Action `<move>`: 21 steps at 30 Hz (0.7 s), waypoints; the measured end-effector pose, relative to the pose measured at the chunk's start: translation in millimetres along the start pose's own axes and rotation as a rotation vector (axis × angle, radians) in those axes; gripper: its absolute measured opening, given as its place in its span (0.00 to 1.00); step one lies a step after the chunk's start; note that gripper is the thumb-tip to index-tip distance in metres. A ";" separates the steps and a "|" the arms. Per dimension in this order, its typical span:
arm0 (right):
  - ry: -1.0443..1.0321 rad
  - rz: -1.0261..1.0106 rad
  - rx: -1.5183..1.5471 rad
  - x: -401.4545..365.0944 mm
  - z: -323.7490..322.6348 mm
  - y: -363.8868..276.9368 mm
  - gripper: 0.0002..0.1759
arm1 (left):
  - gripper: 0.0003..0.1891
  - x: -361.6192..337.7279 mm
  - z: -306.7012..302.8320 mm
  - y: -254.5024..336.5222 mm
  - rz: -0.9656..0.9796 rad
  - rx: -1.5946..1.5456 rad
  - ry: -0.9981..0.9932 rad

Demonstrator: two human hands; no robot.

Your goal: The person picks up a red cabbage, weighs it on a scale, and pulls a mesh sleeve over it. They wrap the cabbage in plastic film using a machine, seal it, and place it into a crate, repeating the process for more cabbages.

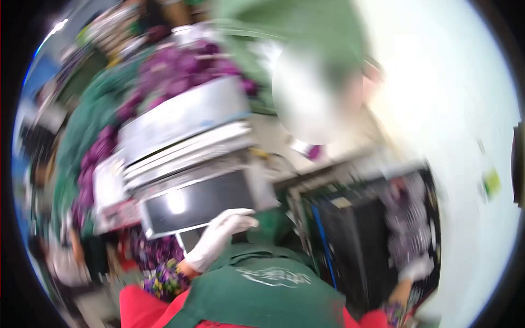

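Observation:
My left hand [224, 235], in a white glove, reaches over the lower right corner of a flat dark screen [199, 202] with a pale frame. Its fingers stretch out to the right, and nothing shows in them. At the lower right, my right hand [416, 269], also white-gloved, touches the near end of a row of clear, purplish plastic-looking packs [407, 224]. Motion blur smears its fingers, so their grip cannot be made out. Those packs lie along the right side of a dark crate [432, 199], beside black sheeting [350, 240].
Behind the screen stand white and silvery box-like units [186, 117]. Purple bundles [175, 71] and green netting or cloth [93, 120] lie beyond. Another person in green [306, 33] stands across the table [355, 136]. A pale wall [465, 109] runs along the right.

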State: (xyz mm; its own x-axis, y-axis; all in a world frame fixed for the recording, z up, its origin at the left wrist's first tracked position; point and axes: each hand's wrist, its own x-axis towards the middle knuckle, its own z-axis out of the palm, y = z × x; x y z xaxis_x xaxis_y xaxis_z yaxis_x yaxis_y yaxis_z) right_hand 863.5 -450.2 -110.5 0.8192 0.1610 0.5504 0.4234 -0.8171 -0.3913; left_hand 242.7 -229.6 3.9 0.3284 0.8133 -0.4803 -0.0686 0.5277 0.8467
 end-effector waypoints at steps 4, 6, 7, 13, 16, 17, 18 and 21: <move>0.183 -0.019 0.302 58.5 46.4 -39.7 0.23 | 0.18 -5.7 -89.8 10.0 0.252 0.050 0.056; 0.187 -0.213 0.333 49.6 33.5 -117.9 0.23 | 0.16 -9.0 -145.4 32.6 0.347 0.178 0.166; 0.188 -0.386 0.323 35.3 22.6 -163.1 0.24 | 0.15 -5.8 -177.2 46.6 0.451 0.273 0.242; -0.370 -0.428 0.765 -120.7 -68.6 -407.1 0.24 | 0.15 74.8 -402.9 126.7 0.646 0.396 0.633; -0.420 -0.583 0.738 -162.4 -78.6 -455.3 0.23 | 0.27 129.5 -462.9 161.6 0.476 0.593 0.574; -0.463 -0.564 0.706 -177.0 -90.1 -477.7 0.22 | 0.32 162.1 -485.2 160.3 0.494 0.743 0.498; -0.453 -0.569 0.692 -180.8 -90.5 -487.8 0.22 | 0.36 191.8 -502.3 156.5 0.514 0.891 0.418; -0.569 -0.641 0.646 -191.4 -87.5 -521.3 0.21 | 0.50 242.8 -495.8 170.9 0.293 1.082 0.219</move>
State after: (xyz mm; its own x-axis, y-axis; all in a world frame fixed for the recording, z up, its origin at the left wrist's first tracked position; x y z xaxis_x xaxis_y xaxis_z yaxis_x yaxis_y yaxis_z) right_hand 452.2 -103.5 52.7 0.3607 0.8262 0.4328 0.8261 -0.0676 -0.5595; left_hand -156.3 179.6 -81.7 0.2548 0.9517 -0.1711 0.7670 -0.0912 0.6351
